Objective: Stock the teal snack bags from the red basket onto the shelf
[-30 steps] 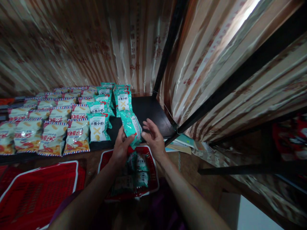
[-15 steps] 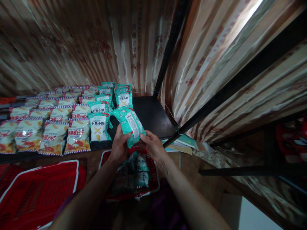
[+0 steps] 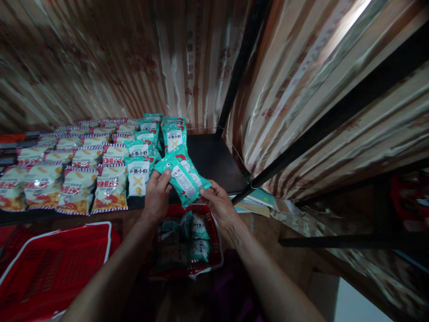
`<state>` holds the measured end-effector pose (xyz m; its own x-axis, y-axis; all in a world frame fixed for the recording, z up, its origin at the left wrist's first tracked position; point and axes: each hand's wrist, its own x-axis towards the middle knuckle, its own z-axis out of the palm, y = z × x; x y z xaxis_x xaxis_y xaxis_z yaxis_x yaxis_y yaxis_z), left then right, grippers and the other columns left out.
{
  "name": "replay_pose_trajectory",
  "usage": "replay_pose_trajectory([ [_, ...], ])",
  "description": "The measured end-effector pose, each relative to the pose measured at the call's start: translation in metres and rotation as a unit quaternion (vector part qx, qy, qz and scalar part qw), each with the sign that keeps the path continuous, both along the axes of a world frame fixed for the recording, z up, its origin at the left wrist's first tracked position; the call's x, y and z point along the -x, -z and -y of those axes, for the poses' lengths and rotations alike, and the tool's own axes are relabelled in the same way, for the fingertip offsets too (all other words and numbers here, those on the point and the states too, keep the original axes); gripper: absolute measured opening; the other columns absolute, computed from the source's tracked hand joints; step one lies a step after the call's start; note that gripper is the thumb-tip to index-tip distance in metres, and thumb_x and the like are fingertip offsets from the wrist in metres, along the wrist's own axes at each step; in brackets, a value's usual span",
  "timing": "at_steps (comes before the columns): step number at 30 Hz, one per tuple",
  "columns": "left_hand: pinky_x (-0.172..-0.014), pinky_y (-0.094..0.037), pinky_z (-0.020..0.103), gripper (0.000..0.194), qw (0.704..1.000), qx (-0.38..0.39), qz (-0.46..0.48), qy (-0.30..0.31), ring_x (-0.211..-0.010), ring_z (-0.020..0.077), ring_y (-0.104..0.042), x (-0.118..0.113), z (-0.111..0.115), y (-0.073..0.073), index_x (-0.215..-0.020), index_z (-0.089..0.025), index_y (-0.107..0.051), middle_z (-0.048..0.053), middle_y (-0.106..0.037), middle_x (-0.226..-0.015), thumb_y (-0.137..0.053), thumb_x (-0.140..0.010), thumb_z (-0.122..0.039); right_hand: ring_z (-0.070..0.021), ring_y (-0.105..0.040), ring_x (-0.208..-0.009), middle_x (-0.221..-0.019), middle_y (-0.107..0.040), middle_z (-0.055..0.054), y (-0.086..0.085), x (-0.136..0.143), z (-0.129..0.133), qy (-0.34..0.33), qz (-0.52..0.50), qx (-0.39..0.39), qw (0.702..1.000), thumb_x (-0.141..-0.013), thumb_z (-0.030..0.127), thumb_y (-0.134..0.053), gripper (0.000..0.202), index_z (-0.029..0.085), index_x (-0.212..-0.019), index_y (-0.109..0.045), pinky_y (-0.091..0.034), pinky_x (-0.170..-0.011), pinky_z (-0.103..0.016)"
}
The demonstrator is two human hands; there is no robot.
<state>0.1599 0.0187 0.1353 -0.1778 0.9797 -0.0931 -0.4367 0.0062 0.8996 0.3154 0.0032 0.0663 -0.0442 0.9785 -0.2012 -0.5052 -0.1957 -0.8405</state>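
Note:
Between my two hands is a teal snack bag (image 3: 183,177), tilted, its printed back panel facing me. My left hand (image 3: 157,192) pinches its left side with thumb and fingers. At the lower right corner, my right hand (image 3: 217,199) grips the same bag. Just beyond and to the left, teal bags (image 3: 138,174) with white fronts stand in rows on the black shelf (image 3: 214,158). Below my hands sits a red basket (image 3: 219,255) holding several more teal bags (image 3: 200,227).
Rows of white and orange snack bags (image 3: 110,188) fill the shelf's left side. Another red basket (image 3: 63,264) with a white rim is at lower left. A black post (image 3: 288,154) slants along the right, before a striped curtain (image 3: 284,89). Papers (image 3: 258,199) lie beside the shelf corner.
The teal bag has turned, its lower end swinging right. My left hand has shifted left and up its side, while my right hand still grips the lower right corner.

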Motion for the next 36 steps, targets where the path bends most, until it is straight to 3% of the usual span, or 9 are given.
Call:
replay_pose_trajectory([
  [4, -0.064, -0.05, 0.025, 0.025, 1.0, 0.011, 0.011, 0.012, -0.068, 0.0141, -0.06, 0.002, -0.001, 0.005, -0.071, -0.018, -0.056, 0.0, -0.061, -0.069, -0.074, -0.06, -0.033, -0.0101, -0.056, -0.06, -0.068, -0.065, 0.005, 0.0, -0.005, 0.001, 0.001, 0.027, -0.004, 1.0, -0.057, 0.033, -0.085, 0.038, 0.022, -0.088, -0.065, -0.044, -0.059, -0.023],
  [7, -0.066, -0.05, 0.027, 0.027, 1.0, 0.012, 0.01, 0.012, -0.075, 0.0169, -0.063, 0.003, 0.0, 0.007, -0.075, -0.018, -0.059, 0.002, -0.064, -0.075, -0.074, -0.06, -0.035, -0.0086, -0.05, -0.055, -0.062, -0.059, 0.006, -0.002, -0.008, 0.002, 0.001, 0.05, -0.007, 0.999, -0.058, 0.033, -0.083, 0.036, 0.022, -0.086, -0.064, -0.04, -0.053, -0.022],
  [14, -0.063, -0.048, 0.028, 0.016, 0.999, 0.034, -0.024, 0.008, -0.08, 0.0215, -0.061, 0.009, 0.002, 0.0, -0.072, -0.021, -0.06, 0.002, -0.063, -0.074, -0.072, -0.066, -0.03, -0.0088, -0.049, -0.054, -0.061, -0.059, 0.006, -0.007, -0.007, 0.005, -0.012, 0.08, -0.011, 0.997, -0.06, 0.031, -0.081, 0.032, 0.021, -0.085, -0.064, -0.039, -0.054, -0.021],
  [20, -0.066, -0.047, 0.031, 0.012, 0.999, 0.025, -0.02, 0.025, -0.077, 0.0219, -0.058, 0.012, 0.004, -0.001, -0.07, -0.022, -0.059, 0.002, -0.061, -0.071, -0.068, -0.069, -0.03, -0.0112, -0.055, -0.057, -0.066, -0.063, 0.006, -0.009, -0.011, 0.007, -0.118, 0.124, -0.002, 0.985, -0.061, 0.026, -0.078, 0.026, 0.022, -0.082, -0.063, -0.043, -0.058, -0.023],
  [24, -0.062, -0.044, 0.03, 0.015, 0.996, 0.033, -0.077, 0.018, -0.072, 0.0209, -0.057, 0.013, 0.003, 0.0, -0.067, -0.023, -0.059, 0.001, -0.056, -0.063, -0.068, -0.069, -0.034, -0.0159, -0.063, -0.079, -0.087, -0.07, 0.002, -0.017, -0.017, 0.009, -0.168, 0.112, -0.024, 0.979, -0.063, 0.027, -0.079, 0.034, 0.024, -0.095, -0.067, -0.047, -0.072, -0.026],
  [27, -0.054, -0.041, 0.027, 0.018, 0.997, 0.031, -0.07, 0.02, -0.059, 0.0168, -0.051, 0.013, 0.003, 0.003, -0.063, -0.023, -0.058, -0.002, -0.051, -0.056, -0.069, -0.069, -0.035, -0.0213, -0.061, -0.103, -0.111, -0.068, -0.003, -0.025, -0.021, 0.01, -0.175, 0.063, -0.041, 0.982, -0.065, 0.04, -0.08, 0.053, 0.026, -0.113, -0.065, -0.046, -0.085, -0.031],
  [29, -0.051, -0.039, 0.026, 0.02, 0.997, 0.03, -0.065, 0.031, -0.054, 0.0148, -0.047, 0.012, 0.003, 0.007, -0.062, -0.022, -0.057, -0.002, -0.05, -0.054, -0.07, -0.068, -0.036, -0.0216, -0.059, -0.107, -0.115, -0.067, -0.006, -0.029, -0.023, 0.009, -0.172, 0.031, -0.048, 0.983, -0.066, 0.049, -0.077, 0.059, 0.025, -0.118, -0.063, -0.044, -0.09, -0.033],
  [36, -0.051, -0.035, 0.022, 0.029, 0.987, 0.049, -0.114, 0.101, -0.05, 0.0086, -0.04, 0.002, 0.01, 0.028, -0.068, -0.018, -0.057, -0.006, -0.048, -0.056, -0.066, -0.075, -0.044, -0.0187, -0.064, -0.086, -0.095, -0.072, -0.002, -0.02, -0.013, 0.0, -0.128, 0.049, -0.063, 0.989, -0.071, 0.053, -0.072, 0.044, 0.024, -0.105, -0.068, -0.048, -0.079, -0.03],
])
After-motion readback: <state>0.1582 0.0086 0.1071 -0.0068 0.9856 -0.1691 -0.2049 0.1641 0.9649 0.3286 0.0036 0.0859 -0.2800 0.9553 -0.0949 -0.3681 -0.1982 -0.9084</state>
